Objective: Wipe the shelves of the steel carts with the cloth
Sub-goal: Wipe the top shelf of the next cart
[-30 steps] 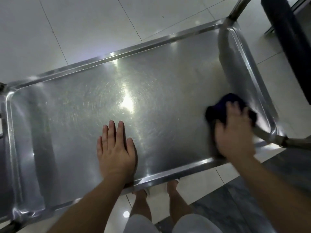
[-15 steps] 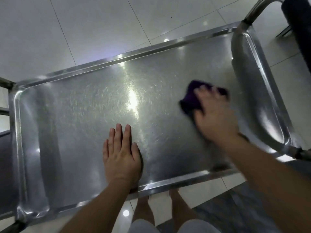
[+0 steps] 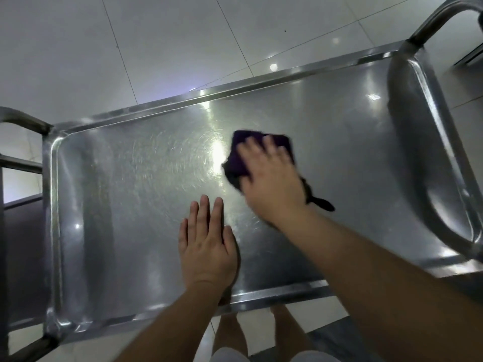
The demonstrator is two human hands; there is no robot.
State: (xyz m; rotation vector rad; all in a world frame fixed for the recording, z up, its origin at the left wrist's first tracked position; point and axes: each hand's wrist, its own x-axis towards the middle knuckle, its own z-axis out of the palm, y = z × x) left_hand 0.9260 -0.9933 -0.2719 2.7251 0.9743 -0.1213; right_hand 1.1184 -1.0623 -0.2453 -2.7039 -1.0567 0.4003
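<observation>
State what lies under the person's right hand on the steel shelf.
Under the right hand lies a dark purple cloth, pressed flat onto the steel shelf. Its edges stick out beyond the fingers and wrist; the middle of the cloth and the shelf beneath are covered.

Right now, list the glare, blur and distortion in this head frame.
Head view: a bright glare streak sits on the steel shelf just left of the purple cloth; smaller light spots dot the floor tiles; the right hand and cloth are motion-blurred, the flat left hand sharper; wide-angle bowing curves the cart handle.
</observation>
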